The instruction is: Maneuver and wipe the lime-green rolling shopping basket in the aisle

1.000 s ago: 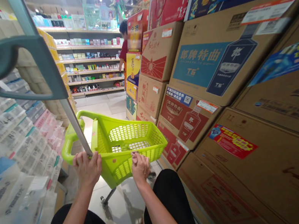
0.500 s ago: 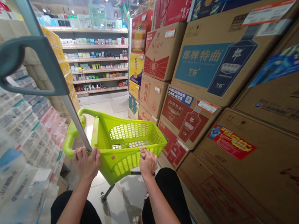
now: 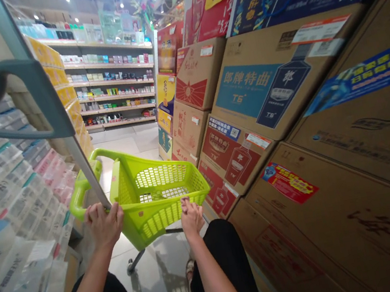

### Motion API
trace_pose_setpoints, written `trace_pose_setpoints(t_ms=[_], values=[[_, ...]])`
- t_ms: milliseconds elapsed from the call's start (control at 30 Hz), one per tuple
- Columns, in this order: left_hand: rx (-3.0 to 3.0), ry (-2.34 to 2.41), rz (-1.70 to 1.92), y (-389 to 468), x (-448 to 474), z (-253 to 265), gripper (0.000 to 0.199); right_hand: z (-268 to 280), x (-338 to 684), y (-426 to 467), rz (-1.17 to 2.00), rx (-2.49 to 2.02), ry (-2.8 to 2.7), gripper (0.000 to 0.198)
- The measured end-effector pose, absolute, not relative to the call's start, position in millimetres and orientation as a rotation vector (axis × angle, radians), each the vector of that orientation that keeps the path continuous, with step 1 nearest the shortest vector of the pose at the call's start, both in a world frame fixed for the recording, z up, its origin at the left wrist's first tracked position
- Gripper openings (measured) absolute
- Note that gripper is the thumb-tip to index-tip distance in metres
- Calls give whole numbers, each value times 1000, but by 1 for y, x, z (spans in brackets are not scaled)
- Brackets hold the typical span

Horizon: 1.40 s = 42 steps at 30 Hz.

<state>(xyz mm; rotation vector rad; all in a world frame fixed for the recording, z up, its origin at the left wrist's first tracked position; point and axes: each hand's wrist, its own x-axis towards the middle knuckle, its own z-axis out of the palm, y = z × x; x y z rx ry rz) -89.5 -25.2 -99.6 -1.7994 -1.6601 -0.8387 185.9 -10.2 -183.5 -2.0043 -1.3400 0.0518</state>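
A bright green plastic shopping cart [image 3: 171, 215] with a perforated basket stands turned sideways before me. My left hand [image 3: 104, 225] is closed around its near side at the handle end, beside the foot of a metal pole [image 3: 88, 170]. A grey loop-shaped grip [image 3: 45, 99] sits high on that pole. Farther right, my right hand [image 3: 191, 217] is closed over the basket's near rim, its fingertips partly hidden. Some of the cart's legs and a wheel [image 3: 130, 266] show below the basket.
Stacked cardboard boxes [image 3: 270, 82] form a wall close on the right. Wrapped paper packs [image 3: 16, 182] are piled on the left. Pale floor tiles [image 3: 137, 138] run between them to stocked shelves [image 3: 112, 82] at the back. My legs are just behind the cart.
The cart, pole and left hand have shifted left and slightly down in view. The boxes and back shelves have also slid left. Both hands keep their hold on the cart.
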Motion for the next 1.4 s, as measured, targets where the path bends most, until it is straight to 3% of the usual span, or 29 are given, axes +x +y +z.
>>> trace_pose_setpoints(t_ms=[167,333,633,800,1400], values=[[-1796,-1687,-872,-22,-91,-105,18,-188,167,-10,17,-1957,-1422,36],[-1778,-1693,-873,-22,-98,-105,18,-208,151,-17,-66,-1759,-1647,51],[-1720,-1705,-806,-21,-106,-107,18,-212,205,8,44,-1843,-1274,40],[-1706,-1725,-867,-17,-114,-110,16,-211,194,2,31,-1757,-1424,35],[-1695,-1737,-821,-18,-147,-104,20,-217,220,21,48,-1899,-1138,42]])
